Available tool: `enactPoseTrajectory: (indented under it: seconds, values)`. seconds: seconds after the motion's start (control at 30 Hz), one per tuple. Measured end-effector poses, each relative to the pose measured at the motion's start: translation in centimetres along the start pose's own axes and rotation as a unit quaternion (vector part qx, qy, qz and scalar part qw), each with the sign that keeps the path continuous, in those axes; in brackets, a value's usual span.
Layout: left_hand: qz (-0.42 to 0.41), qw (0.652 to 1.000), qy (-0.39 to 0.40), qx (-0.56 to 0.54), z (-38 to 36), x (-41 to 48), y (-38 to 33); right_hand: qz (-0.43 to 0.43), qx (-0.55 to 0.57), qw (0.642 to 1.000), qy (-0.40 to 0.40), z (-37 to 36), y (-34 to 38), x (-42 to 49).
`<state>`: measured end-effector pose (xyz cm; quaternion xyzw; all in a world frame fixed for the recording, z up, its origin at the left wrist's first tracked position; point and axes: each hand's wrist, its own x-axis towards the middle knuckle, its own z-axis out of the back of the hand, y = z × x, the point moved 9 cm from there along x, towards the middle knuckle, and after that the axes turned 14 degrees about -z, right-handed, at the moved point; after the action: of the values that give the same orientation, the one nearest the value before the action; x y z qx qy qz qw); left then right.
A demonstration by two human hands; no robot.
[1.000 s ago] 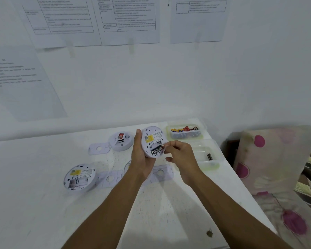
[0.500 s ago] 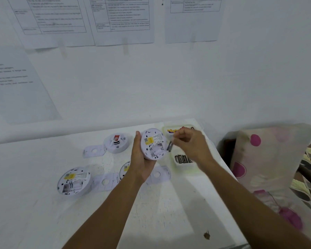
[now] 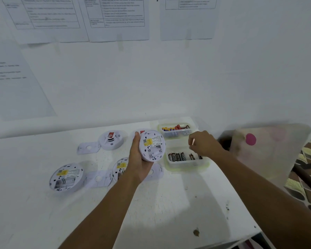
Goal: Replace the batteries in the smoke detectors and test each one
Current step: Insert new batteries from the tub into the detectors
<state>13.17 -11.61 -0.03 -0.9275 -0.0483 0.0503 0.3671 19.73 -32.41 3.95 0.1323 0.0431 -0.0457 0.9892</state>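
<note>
Right, two clear containers are set along the desk's (image 3: 169, 203) right edge, toward its far right corner. The far container (image 3: 174, 123) is filled with mixed batteries (image 3: 175, 128), yellow, blue and red. The near container (image 3: 185, 168) is loaded with black batteries (image 3: 180, 156), laid side by side with their long axes toward the far edge.

The right hand (image 3: 203, 144) is held just above the near container with fingers curled in; whether anything is pinched cannot be told.

The smoke detector (image 3: 152, 145) is gripped off the desk by the left hand (image 3: 138, 159), thumb on the upper rim, fingers wrapped under. It is seen as a white round disc with a yellow label and a battery bay on the back. It is stood on edge, back turned to the camera, bay lowest. The bay's axis is too blurred to tell.
</note>
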Motion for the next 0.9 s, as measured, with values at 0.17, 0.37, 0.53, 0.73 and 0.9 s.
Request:
enactPoseTrajectory:
  seconds: [0.17, 0.37, 0.53, 0.73, 0.9]
  values:
    - [-0.004, 1.000, 0.008, -0.014, 0.0, 0.0, -0.3, 0.027, 0.174, 0.984, 0.013, 1.5, 2.1, -1.6]
    - [-0.014, 1.000, 0.018, -0.022, 0.2, -0.6, -2.3, 0.048, 0.399, 0.910, 0.103, -0.1, 7.9, -5.7]
    - [-0.025, 1.000, 0.015, -0.006, 2.4, -0.7, -5.5, 0.026, 0.520, 0.833, 0.189, -3.0, 12.1, -6.4]
    - [-0.168, 0.949, -0.010, 0.267, 7.4, 0.3, -13.3, -0.019, 0.590, 0.782, 0.201, -5.3, 16.5, -6.3]
    - [-0.207, 0.799, 0.116, 0.553, 9.6, 0.6, -18.7, -0.037, 0.601, 0.775, 0.190, -7.0, 21.1, -5.8]
